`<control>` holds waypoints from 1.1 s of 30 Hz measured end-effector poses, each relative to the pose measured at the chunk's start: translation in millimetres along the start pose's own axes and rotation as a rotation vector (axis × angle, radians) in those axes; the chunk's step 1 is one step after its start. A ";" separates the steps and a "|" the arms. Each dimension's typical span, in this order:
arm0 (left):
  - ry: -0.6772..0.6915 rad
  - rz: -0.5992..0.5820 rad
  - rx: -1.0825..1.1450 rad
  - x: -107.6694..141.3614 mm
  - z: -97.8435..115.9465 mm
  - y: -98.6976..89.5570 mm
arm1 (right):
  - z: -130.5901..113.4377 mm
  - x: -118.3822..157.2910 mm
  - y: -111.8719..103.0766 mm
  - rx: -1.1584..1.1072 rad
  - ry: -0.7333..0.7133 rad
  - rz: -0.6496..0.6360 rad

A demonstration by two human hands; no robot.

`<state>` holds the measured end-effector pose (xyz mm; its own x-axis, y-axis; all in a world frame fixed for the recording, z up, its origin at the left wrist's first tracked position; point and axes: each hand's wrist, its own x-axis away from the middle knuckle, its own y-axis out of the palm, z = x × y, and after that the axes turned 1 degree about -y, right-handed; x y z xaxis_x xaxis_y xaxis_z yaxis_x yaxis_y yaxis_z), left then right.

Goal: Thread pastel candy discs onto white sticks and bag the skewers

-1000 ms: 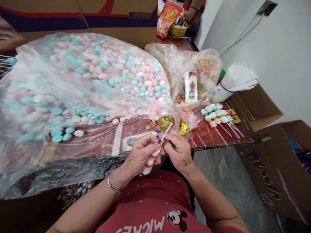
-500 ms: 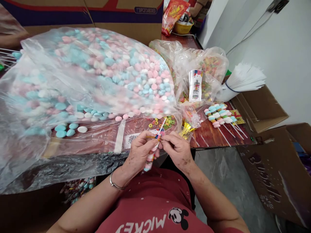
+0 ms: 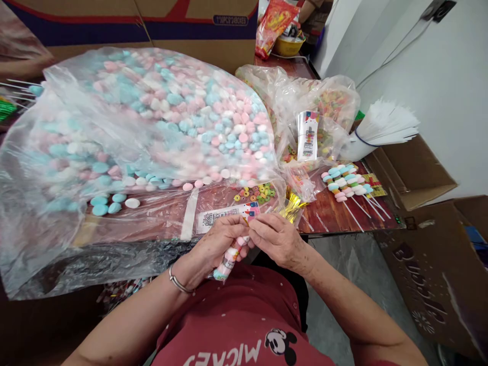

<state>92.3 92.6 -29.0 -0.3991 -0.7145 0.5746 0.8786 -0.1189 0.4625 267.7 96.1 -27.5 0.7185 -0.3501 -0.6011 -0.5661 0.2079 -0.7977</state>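
Note:
My left hand (image 3: 219, 241) is closed around a wrapped marshmallow skewer (image 3: 229, 260), its pink, white and blue pieces tilted down toward my lap in a clear printed wrapper. My right hand (image 3: 276, 239) pinches at the upper neck of that wrapper, where a gold twist tie showed a moment ago; the fingers now mostly hide it. Just beyond my hands lie printed wrappers (image 3: 224, 216) and ring-shaped gummies (image 3: 257, 193). A bunch of gold twist ties (image 3: 293, 206) is beside my right hand.
A large clear bag of marshmallows (image 3: 171, 117) covers the table's left side. Unwrapped marshmallow skewers (image 3: 346, 183) lie at right, near a white container of sticks (image 3: 358, 145). Cardboard boxes (image 3: 427, 274) stand on the right. Another person's arm (image 3: 26, 66) shows at far left.
My hands have drawn closer together, the right fingers covering the wrapper's neck. The skewer has tilted further left, and its white stick no longer shows above my fingers.

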 end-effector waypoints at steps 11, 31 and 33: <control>-0.340 -0.418 -0.474 7.4 17.7 -14.3 | -15.0 -7.6 -26.1 -0.199 -0.074 -0.322; 1.086 0.327 -0.795 44.9 -5.4 -5.2 | -21.3 -69.5 31.6 -0.538 0.827 0.475; 0.813 0.340 -0.437 48.9 -1.0 -11.7 | -32.8 -77.8 30.1 -0.588 0.785 0.460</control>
<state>62.7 58.3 -7.0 0.0507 -0.9951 -0.0851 0.9982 0.0531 -0.0262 181.4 99.6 -3.1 0.0464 -0.8809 -0.4711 -0.9706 0.0717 -0.2297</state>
